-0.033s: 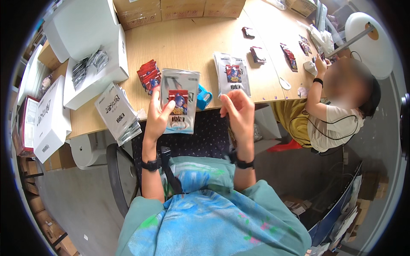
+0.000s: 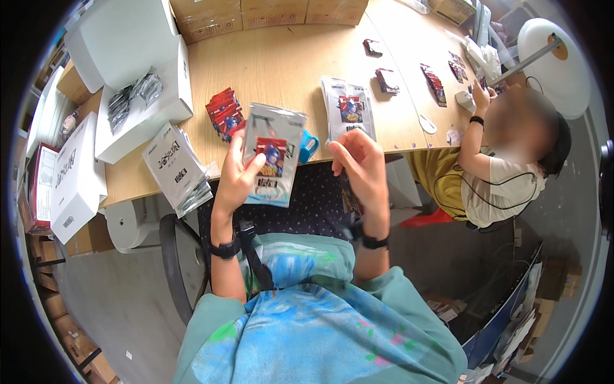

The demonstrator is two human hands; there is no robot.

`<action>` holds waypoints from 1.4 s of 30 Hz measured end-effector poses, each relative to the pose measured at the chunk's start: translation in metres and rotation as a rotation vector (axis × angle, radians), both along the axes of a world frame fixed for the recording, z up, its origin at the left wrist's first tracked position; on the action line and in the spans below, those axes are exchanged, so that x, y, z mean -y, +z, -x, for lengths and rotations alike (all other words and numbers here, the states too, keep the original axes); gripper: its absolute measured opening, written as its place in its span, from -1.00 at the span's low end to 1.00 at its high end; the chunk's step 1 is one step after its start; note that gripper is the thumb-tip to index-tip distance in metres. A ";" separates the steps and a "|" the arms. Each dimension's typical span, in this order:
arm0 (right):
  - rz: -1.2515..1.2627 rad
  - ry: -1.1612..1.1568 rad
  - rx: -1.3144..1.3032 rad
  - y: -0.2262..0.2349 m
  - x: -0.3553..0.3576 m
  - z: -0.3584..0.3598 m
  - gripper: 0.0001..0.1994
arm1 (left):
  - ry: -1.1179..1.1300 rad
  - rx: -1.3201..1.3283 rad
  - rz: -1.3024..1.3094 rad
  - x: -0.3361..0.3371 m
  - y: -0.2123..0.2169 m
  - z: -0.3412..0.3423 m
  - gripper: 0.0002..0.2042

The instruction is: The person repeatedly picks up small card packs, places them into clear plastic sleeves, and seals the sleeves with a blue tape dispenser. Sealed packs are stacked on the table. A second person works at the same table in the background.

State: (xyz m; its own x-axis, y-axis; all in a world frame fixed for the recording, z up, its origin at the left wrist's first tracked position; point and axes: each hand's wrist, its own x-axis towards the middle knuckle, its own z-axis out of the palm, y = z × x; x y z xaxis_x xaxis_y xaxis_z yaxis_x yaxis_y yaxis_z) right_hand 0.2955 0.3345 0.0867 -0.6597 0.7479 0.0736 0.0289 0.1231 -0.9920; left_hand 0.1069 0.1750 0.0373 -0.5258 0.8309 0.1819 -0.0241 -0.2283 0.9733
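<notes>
Wooden table (image 2: 281, 64); pouch (image 2: 277, 130) (silvery) in left hand (image 2: 239, 166).

Bright light washes out the desk (image 2: 281, 67) toward its far right; the floor (image 2: 150, 288) below is dimmer. The silvery pouch (image 2: 274, 123) catches soft glare. Straight edges bow near the rim, all 4 corners go black, and a blur covers the co-worker's head (image 2: 521, 125).

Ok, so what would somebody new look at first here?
Probably the shiny silver pouch with a red picture, held in the person's left hand near the middle. The blue-and-green shirt filling the bottom stands out too. At upper left, a white box sits open on the table.
</notes>
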 end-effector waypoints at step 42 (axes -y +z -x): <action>-0.227 0.669 0.354 0.024 -0.031 0.042 -0.50 | -0.330 -0.027 0.341 0.017 0.054 -0.026 -0.45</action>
State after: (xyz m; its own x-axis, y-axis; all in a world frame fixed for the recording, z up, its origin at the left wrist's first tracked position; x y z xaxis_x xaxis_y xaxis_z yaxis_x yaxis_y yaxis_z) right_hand 0.2538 0.3656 0.1106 -0.9769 0.1757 -0.1216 0.1866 0.4245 -0.8860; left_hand 0.1330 0.1581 0.0913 -0.2225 0.9675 -0.1199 -0.0152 0.1195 0.9927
